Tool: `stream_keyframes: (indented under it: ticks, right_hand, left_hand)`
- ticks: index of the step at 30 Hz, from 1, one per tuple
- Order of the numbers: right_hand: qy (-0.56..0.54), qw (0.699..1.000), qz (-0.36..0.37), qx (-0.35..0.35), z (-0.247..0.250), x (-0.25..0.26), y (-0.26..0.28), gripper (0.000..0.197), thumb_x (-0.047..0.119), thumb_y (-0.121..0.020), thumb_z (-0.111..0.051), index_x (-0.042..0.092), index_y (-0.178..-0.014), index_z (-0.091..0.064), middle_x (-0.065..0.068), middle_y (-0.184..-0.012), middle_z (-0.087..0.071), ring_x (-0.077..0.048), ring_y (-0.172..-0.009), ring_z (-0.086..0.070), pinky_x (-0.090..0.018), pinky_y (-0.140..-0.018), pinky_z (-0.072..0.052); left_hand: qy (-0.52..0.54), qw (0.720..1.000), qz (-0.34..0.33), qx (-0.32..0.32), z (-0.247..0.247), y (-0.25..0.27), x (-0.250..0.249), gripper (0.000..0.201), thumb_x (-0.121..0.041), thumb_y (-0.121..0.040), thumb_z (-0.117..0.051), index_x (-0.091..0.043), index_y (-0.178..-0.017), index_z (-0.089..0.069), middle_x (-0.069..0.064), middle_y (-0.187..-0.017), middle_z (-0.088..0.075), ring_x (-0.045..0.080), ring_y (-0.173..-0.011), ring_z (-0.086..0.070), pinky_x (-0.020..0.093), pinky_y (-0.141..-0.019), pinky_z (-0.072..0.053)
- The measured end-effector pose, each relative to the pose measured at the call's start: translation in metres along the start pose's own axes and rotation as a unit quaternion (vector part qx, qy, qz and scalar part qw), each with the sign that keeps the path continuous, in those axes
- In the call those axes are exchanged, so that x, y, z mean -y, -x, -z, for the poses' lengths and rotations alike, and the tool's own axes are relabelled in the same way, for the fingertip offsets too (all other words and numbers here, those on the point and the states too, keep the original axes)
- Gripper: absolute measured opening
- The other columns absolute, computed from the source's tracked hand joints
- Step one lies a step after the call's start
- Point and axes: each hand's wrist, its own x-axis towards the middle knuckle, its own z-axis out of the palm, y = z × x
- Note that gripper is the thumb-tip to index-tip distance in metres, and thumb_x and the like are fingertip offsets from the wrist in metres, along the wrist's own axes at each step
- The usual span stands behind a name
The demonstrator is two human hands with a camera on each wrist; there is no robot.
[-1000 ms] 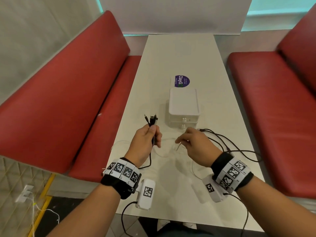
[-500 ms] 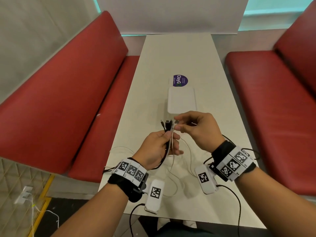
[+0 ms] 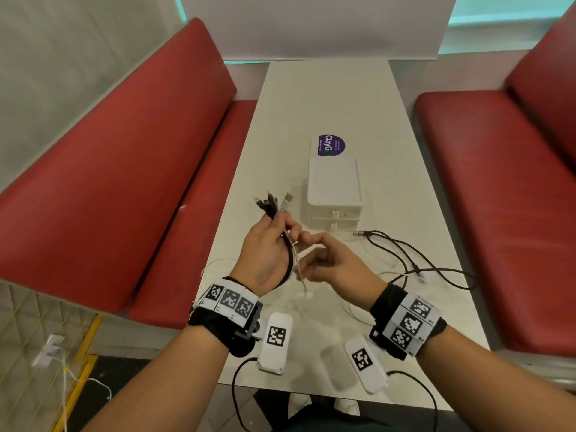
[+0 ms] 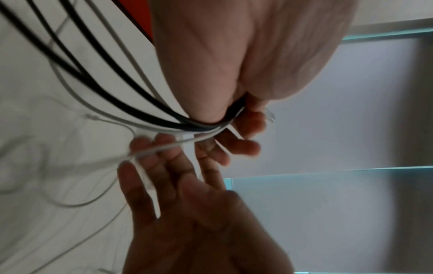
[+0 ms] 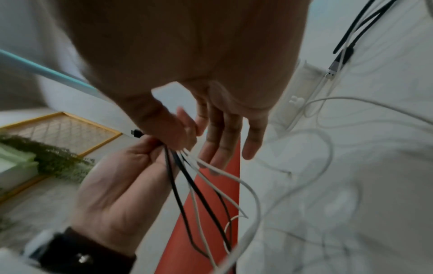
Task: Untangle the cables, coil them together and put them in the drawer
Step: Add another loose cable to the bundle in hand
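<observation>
**Inspector A:** State of the left hand?

**Inspector B:** Its grip was closed round a bundle of black and white cables, held above the table. The plug ends fanned out above the fist; the rest trailed below the palm toward the table.

**Inspector A:** And the right hand?

**Inspector B:** It was just beside the left. In the wrist views its fingers were extended and spread, and the thumb met the left hand's fingers where the bundle left the fist. Whether it pinched a strand, I could not tell; the frames were blurred.

**Inspector A:** The remaining cable?

**Inspector B:** Loose loops, black and white, lay on the table to the right, one metal plug near the drawer unit.

**Inspector A:** The drawers?

**Inspector B:** Both were shut. The white unit stood mid-table, beyond the hands, with a purple sticker just behind it.
</observation>
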Motion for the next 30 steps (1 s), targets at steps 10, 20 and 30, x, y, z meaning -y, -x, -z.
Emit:
stream_keyframes:
  ticks: [10, 20, 30]
  right_hand:
    - [0.248, 0.968, -0.036, 0.012, 0.026, 0.012, 0.003, 0.025, 0.029, -0.096, -0.067, 0.009, -0.083, -0.074, 0.005, -0.052, -0.041, -0.008, -0.045, -0.035, -0.019, -0.051, -0.035]
    - [0.344, 0.929, 0.049, -0.126, 0.034, 0.013, -0.004, 0.026, 0.05, -0.078, -0.082, 0.029, -0.086, -0.068, 0.008, -0.055, -0.054, -0.007, -0.049, -0.047, -0.018, -0.053, -0.037]
    - [0.138, 0.986, -0.074, -0.056, 0.045, 0.029, 0.0, 0.018, 0.013, -0.098, -0.061, 0.002, -0.092, -0.074, -0.001, -0.054, -0.05, -0.018, -0.044, -0.04, -0.03, -0.048, -0.049]
  left_hand:
    - [-0.321, 0.945, -0.05, -0.034, 0.029, -0.008, -0.026, 0.028, -0.029, -0.106, -0.048, -0.027, -0.078, -0.052, -0.009, -0.061, -0.034, 0.009, -0.05, -0.026, 0.025, -0.046, -0.023]
    - [-0.578, 0.814, -0.047, 0.03, 0.036, 0.002, -0.003, 0.027, -0.024, -0.095, -0.067, -0.03, -0.077, -0.048, -0.01, -0.068, -0.056, 0.005, -0.061, -0.055, 0.026, -0.066, -0.042]
    - [-0.451, 0.873, -0.059, -0.176, 0.086, -0.009, -0.033, 0.039, -0.012, -0.076, -0.081, -0.021, -0.065, -0.045, -0.008, -0.06, -0.034, 0.013, -0.05, -0.031, 0.03, -0.059, -0.034]
